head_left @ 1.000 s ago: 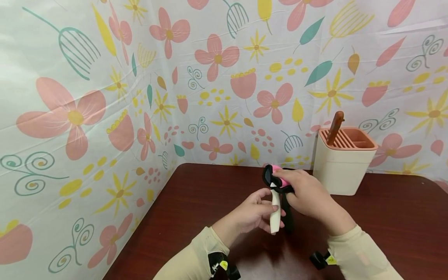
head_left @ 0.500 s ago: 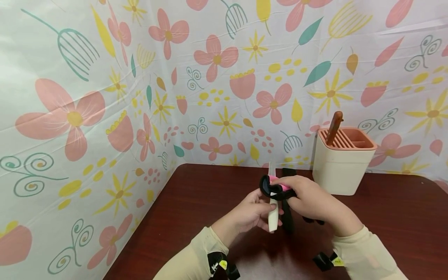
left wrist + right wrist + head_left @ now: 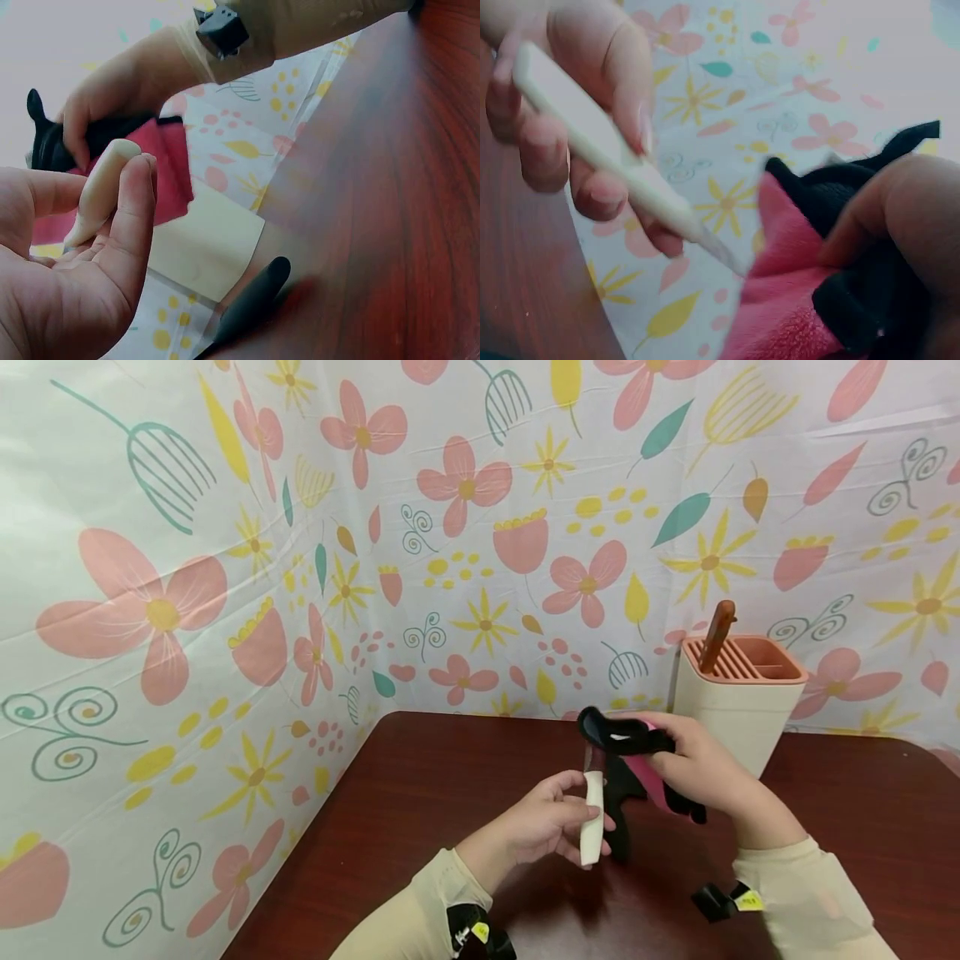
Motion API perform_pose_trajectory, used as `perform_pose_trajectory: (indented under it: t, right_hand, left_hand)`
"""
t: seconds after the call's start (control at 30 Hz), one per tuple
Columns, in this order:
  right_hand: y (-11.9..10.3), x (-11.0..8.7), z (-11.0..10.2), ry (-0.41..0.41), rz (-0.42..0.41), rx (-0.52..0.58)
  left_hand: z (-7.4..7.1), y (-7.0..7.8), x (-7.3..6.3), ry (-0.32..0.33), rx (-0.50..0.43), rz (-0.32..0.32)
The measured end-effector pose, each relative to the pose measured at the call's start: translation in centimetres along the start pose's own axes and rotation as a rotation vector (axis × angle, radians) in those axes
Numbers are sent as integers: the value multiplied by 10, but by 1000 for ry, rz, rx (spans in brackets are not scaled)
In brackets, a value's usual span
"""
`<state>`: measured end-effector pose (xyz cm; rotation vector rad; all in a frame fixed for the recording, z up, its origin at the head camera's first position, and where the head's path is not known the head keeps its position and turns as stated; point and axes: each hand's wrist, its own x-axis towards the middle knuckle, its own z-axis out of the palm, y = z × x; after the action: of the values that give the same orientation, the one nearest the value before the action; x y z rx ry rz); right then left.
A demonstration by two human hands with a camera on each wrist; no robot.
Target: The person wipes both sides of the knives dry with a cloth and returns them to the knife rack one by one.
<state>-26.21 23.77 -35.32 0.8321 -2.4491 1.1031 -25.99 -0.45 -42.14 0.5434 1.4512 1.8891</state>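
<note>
My left hand point(image 3: 551, 822) holds a knife point(image 3: 592, 831) by its cream handle, blade pointing away from me. In the right wrist view the knife's short visible stretch of blade point(image 3: 721, 250) runs up to the pink edge of a cloth. My right hand point(image 3: 705, 772) grips this pink and black cloth point(image 3: 651, 777), whose dark fold overlaps the far part of the blade in the head view. The blade's tip is hidden behind the cloth. Beneath the hands lies a black-handled utensil point(image 3: 618, 837), with a dark, broader part partly covered by the cloth.
A cream knife holder point(image 3: 731, 718) with a pink slotted top stands at the back right, a brown-handled knife point(image 3: 717, 639) in one slot. The dark red table point(image 3: 420, 793) meets flower-patterned sheeting point(image 3: 465, 568) at the back and left.
My right hand and the cloth first slide toward the handle, baring the blade's tip, then move away and right. The cloth hangs more unfolded now. The left hand stays nearly still on the knife.
</note>
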Motion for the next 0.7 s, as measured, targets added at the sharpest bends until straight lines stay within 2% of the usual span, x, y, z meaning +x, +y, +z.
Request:
perform_pose_trajectory:
  t: [0.1,0.23,0.37,0.5,0.7]
  right_hand:
    - [6,2,4,89,53,-83]
    - [14,6,16,144,25,-231]
    - [17,8,26,104,-18,-276]
    - [15,7,29,59,-7,-276]
    - [10,7,30,36,10,-328]
  left_hand:
    - [4,-1,-1,-16,12,-18]
    - [7,-3,-1,-38,22,-29]
    - [7,-4,-1,-44,19,-35]
    - [5,-4,-1,-41,19,-41]
    - [3,-4,0,-35,21,-45]
